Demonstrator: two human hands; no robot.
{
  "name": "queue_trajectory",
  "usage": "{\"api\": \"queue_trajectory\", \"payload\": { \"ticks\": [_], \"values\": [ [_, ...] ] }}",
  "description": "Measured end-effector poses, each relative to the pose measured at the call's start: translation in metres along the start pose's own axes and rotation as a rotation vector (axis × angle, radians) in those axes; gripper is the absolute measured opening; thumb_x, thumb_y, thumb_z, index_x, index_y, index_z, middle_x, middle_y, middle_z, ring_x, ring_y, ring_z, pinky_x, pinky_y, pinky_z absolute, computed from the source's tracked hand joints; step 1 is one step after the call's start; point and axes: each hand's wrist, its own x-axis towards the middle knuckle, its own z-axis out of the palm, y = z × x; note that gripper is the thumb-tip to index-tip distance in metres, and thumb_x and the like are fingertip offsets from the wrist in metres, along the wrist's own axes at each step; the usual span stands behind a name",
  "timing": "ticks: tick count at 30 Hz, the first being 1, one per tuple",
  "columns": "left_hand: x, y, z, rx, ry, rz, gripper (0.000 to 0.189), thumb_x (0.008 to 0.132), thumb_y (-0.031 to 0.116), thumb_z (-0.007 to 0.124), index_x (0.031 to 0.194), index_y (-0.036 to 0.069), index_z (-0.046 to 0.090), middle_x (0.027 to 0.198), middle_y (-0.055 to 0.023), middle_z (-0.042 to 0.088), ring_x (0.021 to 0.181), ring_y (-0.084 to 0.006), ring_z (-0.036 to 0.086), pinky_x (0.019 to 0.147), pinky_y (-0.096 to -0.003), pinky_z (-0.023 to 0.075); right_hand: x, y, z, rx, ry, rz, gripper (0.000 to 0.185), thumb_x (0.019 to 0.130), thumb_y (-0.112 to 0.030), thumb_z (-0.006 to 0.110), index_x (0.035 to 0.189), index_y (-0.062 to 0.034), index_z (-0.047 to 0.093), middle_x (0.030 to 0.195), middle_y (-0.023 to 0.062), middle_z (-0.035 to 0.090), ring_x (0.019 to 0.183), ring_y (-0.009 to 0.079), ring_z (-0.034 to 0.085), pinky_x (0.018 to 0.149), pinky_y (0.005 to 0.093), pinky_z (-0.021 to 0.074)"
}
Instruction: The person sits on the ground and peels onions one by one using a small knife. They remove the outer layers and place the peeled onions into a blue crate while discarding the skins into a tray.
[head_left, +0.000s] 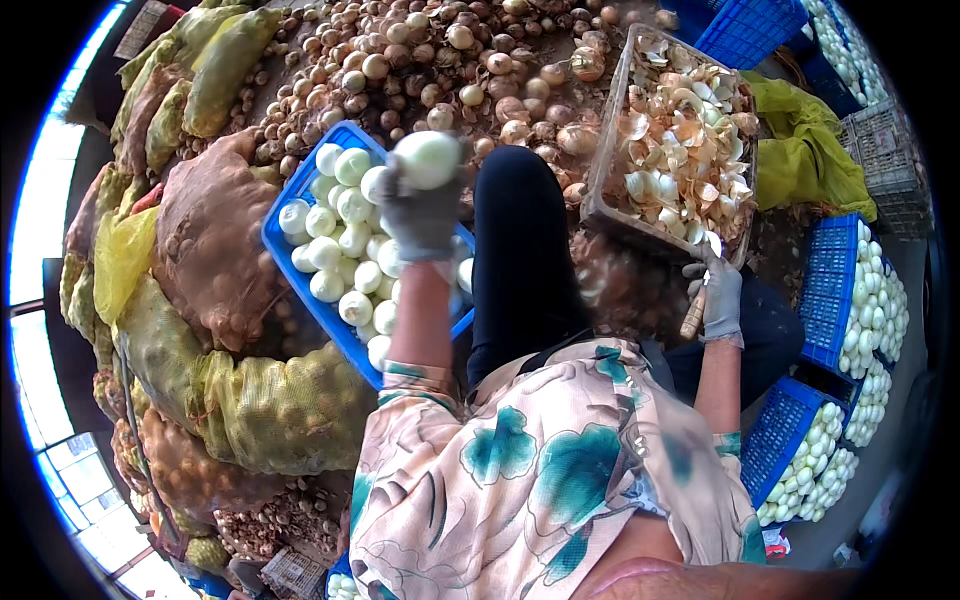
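Observation:
My left hand (421, 214), in a grey work glove, grips a peeled white onion (427, 159) above the far right part of a blue plastic crate (315, 309). Several peeled onions (324, 253) fill that crate in layers. My gloved right hand (718, 292) is closed around the wooden handle of a knife (694, 309), beside the near edge of a worn plastic crate (592, 202). Part of the blade shows above the fingers. Loose onion skins (686, 142) heap up inside the worn crate. Motion blurs the left hand and its onion.
Unpeeled onions (499, 64) cover the floor ahead. Full mesh sacks (289, 412) line the left side. Blue crates of peeled onions (870, 300) stand stacked on the right, near a yellow mesh bag (806, 150). My bent knee (521, 225) rises between the two nearest crates.

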Motion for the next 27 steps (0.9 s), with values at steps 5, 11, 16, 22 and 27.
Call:
{"api": "queue_trajectory", "payload": {
  "ticks": [5, 11, 16, 22, 27],
  "values": [
    [0.037, 0.153, -0.155, 0.029, 0.389, 0.238, 0.058, 0.087, 0.036, 0.065, 0.135, 0.005, 0.056, 0.13, -0.0151, 0.063, 0.128, -0.0366, 0.056, 0.109, -0.0595, 0.0435, -0.006, 0.013, 0.008, 0.051, -0.043, -0.042, 0.029, 0.1, -0.028, 0.068, 0.108, -0.0013, 0.065, 0.085, 0.001, 0.064, 0.065, 0.0044, 0.059, 0.045, 0.0163, 0.0422],
    [0.019, 0.168, -0.165, 0.334, 0.818, 0.292, 0.048, 0.101, 0.033, 0.056, 0.136, 0.001, 0.051, 0.134, -0.0243, 0.056, 0.128, -0.041, 0.053, 0.104, -0.058, 0.0499, -0.005, 0.008, 0.019, 0.026, -0.038, -0.017, 0.034, 0.1, -0.034, 0.068, 0.11, -0.0013, 0.066, 0.08, 0.0026, 0.064, 0.063, 0.0037, 0.058, 0.047, 0.0155, 0.041],
    [0.049, 0.1, -0.114, 0.534, 0.386, 0.247, 0.039, 0.1, 0.022, 0.06, 0.132, -0.002, 0.058, 0.119, -0.0194, 0.069, 0.095, -0.0358, 0.072, 0.077, -0.046, 0.0617, -0.017, -0.003, 0.028, -0.054, -0.093, 0.061, 0.037, 0.1, -0.036, 0.067, 0.115, -0.0019, 0.067, 0.076, 0.0016, 0.064, 0.056, 0.0044, 0.054, 0.048, 0.0183, 0.042],
    [0.152, -0.038, -0.064, 0.95, 0.173, 0.064, 0.025, 0.089, 0.022, 0.073, 0.103, 0.002, 0.074, 0.082, -0.007, 0.072, 0.064, -0.0174, 0.067, 0.059, -0.0314, 0.0552, -0.064, 0.003, 0.051, -0.067, -0.256, 0.152, 0.036, 0.104, -0.033, 0.059, 0.119, 0.0003, 0.064, 0.075, 0.0035, 0.064, 0.053, 0.008, 0.055, 0.049, 0.0209, 0.0448],
    [0.275, -0.168, -0.176, 1.785, 0.119, -0.068, 0.047, 0.082, 0.035, 0.076, 0.108, -0.004, 0.074, 0.097, -0.0195, 0.076, 0.086, -0.0313, 0.073, 0.081, -0.0399, 0.0559, -0.062, 0.019, 0.048, 0.067, -0.138, 0.326, 0.032, 0.106, -0.026, 0.056, 0.121, 0.0021, 0.061, 0.073, 0.0029, 0.061, 0.053, 0.0086, 0.054, 0.049, 0.0206, 0.0458]
  ]
}}
